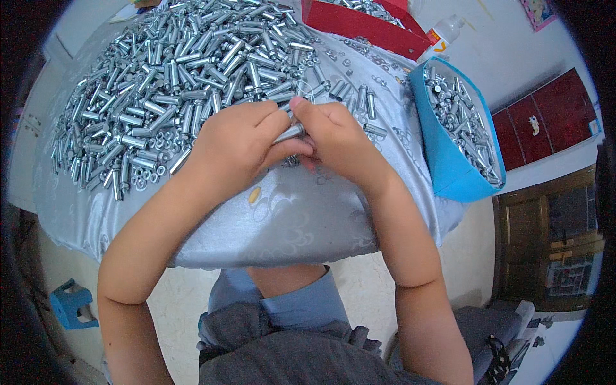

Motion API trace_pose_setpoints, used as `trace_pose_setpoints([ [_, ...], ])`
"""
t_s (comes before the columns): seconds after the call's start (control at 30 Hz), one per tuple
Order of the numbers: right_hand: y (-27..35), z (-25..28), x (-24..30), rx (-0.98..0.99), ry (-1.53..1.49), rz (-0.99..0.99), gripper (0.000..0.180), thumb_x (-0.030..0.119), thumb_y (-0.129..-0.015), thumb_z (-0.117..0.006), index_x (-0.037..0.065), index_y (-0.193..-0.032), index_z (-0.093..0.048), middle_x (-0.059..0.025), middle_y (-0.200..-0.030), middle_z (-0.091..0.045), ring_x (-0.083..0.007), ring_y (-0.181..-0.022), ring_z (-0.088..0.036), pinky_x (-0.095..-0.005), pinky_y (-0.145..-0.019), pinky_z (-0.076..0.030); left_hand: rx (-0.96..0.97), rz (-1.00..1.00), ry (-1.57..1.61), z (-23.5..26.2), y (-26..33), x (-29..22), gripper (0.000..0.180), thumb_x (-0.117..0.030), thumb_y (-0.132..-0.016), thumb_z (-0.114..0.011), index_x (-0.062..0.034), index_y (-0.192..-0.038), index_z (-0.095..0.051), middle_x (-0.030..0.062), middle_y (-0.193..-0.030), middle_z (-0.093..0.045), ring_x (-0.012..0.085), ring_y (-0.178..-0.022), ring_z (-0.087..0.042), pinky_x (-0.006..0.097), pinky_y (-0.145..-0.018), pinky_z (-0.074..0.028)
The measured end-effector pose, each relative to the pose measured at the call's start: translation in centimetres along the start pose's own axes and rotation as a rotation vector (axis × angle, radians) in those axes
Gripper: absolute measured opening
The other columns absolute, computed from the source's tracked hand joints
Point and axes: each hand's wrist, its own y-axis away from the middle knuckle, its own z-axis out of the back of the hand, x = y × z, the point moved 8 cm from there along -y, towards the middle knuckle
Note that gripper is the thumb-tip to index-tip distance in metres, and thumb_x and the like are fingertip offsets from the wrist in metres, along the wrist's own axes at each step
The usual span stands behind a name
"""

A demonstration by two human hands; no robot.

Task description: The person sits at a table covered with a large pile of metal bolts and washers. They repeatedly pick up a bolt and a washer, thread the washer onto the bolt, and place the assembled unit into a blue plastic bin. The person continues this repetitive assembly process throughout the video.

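Observation:
Above the table's near part my two hands meet, fingers closed. My left hand [240, 138] grips a silvery expansion bolt [290, 133], whose shank shows between the fingers and points toward the other hand. My right hand [340, 138] pinches at the bolt's far end, thumb up; its fingertips are partly hidden. A big heap of expansion bolts [192, 77] spreads just beyond and to the left of my hands. A few loose bolts [367, 102] lie right of my fingers.
A silver-grey patterned cloth [301, 224] covers the table. At right stands a blue bin [459, 183] of metal pieces; behind it are a white bottle [443, 35] and a red box [366, 29]. Several nuts [151, 173] edge the heap. A blue stool [72, 305] stands on the floor.

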Motion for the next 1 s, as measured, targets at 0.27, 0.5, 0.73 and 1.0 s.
trace_pose_setpoints([
  [0.27, 0.4, 2.7, 1.0, -0.216, -0.149, 0.01, 0.047, 0.041, -0.085, -0.046, 0.006, -0.054, -0.049, -0.0017, -0.045, -0.046, -0.0102, -0.039, -0.044, -0.0225, -0.039, -0.034, 0.156, 0.304, 0.546, -0.6, 0.4, 0.8, 0.018, -0.019, -0.075, -0.061, -0.002, -0.08, -0.059, 0.0108, -0.069, -0.057, 0.0196, -0.064, -0.056, 0.029, -0.056, -0.041],
  [0.5, 0.9, 6.0, 0.2, -0.475, -0.466, -0.017, 0.035, 0.035, -0.087, -0.045, 0.01, -0.063, -0.041, 0.0013, -0.053, -0.039, -0.0095, -0.046, -0.039, -0.0207, -0.042, -0.029, 1.01, 0.187, 0.914, -5.4, 4.2, -4.0, 0.019, -0.02, -0.079, -0.059, -0.0009, -0.078, -0.059, 0.0037, -0.061, -0.054, 0.0122, -0.059, -0.052, 0.027, -0.054, -0.041],
  [0.73, 1.1, 7.9, -0.4, -0.514, -0.762, 0.052, 0.029, 0.029, -0.087, -0.046, 0.012, -0.065, -0.04, 0.0029, -0.054, -0.036, -0.009, -0.05, -0.037, -0.0206, -0.046, -0.03, -0.032, 0.461, 2.242, 0.2, -0.6, 2.5, 0.075, -0.067, -0.075, -0.036, -0.0004, -0.109, -0.046, 0.0008, -0.071, -0.051, 0.0079, -0.053, -0.04, 0.02, -0.047, -0.035],
  [1.0, 1.4, 8.8, -0.5, -0.549, -0.729, 0.055, 0.027, 0.027, -0.086, -0.048, 0.013, -0.064, -0.04, 0.003, -0.054, -0.036, -0.0085, -0.051, -0.036, -0.021, -0.046, -0.03, -0.113, 0.669, 1.9, -0.8, 0.6, 4.6, 0.076, -0.069, -0.074, -0.034, -0.0006, -0.102, -0.049, -0.002, -0.065, -0.041, 0.0068, -0.052, -0.035, 0.02, -0.045, -0.031],
])
